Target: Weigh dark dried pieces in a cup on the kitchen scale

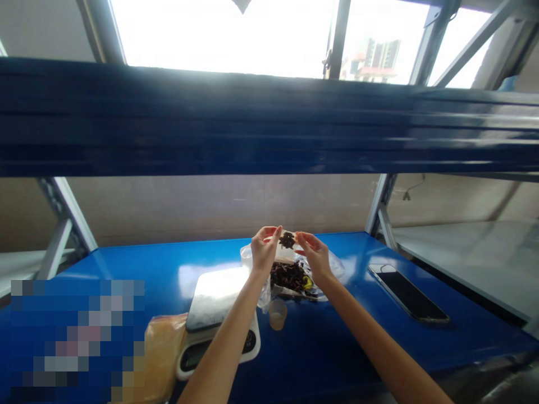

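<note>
My left hand [264, 247] and my right hand [314, 253] are raised over the blue table [328, 348], each pinching one top corner of a small clear packet [288, 242] with dark dried pieces inside. Just below the packet lies a larger open clear bag [295, 278] full of the same dark pieces, with something yellow in it. A small translucent cup [277, 313] stands in front of that bag. My left forearm crosses over a white kitchen scale [214, 306].
A black phone [408, 293] lies on the table at the right. A yellowish bag [162, 353] sits at the front left beside the scale. A thick blue shelf beam [269, 120] runs overhead. A grey shelf [471, 252] lies to the right.
</note>
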{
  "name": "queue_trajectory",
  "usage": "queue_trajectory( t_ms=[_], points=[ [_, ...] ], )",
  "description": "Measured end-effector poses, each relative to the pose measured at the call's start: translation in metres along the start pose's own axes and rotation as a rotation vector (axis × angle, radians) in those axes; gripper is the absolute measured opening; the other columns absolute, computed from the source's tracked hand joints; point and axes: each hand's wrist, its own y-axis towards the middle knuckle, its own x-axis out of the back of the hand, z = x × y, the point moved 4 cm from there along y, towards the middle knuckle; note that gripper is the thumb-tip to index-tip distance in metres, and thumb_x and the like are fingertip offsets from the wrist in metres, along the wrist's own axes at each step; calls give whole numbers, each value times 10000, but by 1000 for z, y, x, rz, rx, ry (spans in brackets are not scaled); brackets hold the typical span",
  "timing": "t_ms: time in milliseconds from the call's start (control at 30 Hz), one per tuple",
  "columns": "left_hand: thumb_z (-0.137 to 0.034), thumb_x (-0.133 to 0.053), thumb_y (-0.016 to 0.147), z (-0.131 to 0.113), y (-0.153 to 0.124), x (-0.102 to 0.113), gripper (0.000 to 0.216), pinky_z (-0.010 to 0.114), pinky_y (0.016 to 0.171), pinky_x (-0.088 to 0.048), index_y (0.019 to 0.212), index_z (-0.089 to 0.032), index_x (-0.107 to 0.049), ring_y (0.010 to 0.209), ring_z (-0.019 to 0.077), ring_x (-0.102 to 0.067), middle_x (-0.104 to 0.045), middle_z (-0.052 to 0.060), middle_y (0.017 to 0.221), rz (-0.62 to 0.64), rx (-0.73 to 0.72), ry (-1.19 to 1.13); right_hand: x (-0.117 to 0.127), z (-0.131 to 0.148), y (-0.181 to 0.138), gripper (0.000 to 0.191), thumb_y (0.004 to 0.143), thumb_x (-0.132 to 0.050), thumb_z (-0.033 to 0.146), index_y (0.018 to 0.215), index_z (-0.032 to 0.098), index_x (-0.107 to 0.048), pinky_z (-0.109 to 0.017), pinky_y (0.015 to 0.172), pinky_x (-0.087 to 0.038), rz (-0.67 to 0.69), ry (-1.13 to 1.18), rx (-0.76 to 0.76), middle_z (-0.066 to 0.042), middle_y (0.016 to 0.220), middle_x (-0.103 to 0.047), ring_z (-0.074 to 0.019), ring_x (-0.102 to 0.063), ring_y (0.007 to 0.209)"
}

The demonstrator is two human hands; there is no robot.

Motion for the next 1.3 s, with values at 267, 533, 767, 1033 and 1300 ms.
queue_trajectory(
  t_ms=[267,533,767,1033,1300],
  points=[
    [-339,-693,719,-8,-10,-12,149,283,747,-442,694,-193,-705,784,181,-623,-686,52,777,145,-168,149,8,3,4,407,594,-743,556,790,200,-712,-324,615,-507,-76,-2,66,-43,747,-699,-197,-627,727],
    [-396,-688,723,0,-2,-4,217,287,727,-456,718,-180,-703,754,185,-632,-693,63,769,81,-124,153,7,2,4,412,568,-758,553,787,206,-714,-319,603,-529,-85,32,19,-45,781,-705,-208,-635,783],
    [-395,-684,728,-1,-3,-8,235,284,726,-468,756,-164,-715,764,187,-649,-714,73,794,139,-104,83,2,3,2,401,584,-750,550,785,205,-719,-314,602,-531,30,1,33,-45,794,-708,-204,-637,780],
    [-428,-696,712,0,-3,-6,308,272,700,-484,874,-167,-712,775,180,-660,-724,70,841,110,-78,58,3,2,2,403,577,-754,547,794,211,-701,-279,542,-527,-53,81,-5,-32,784,-697,-204,-632,799],
    [-357,-761,638,9,3,-2,262,269,694,-485,827,-177,-736,746,175,-657,-729,58,798,86,42,-9,13,10,11,452,525,-772,557,793,199,-702,-263,503,-527,-109,105,36,-32,770,-690,-195,-627,785]
  ],
)
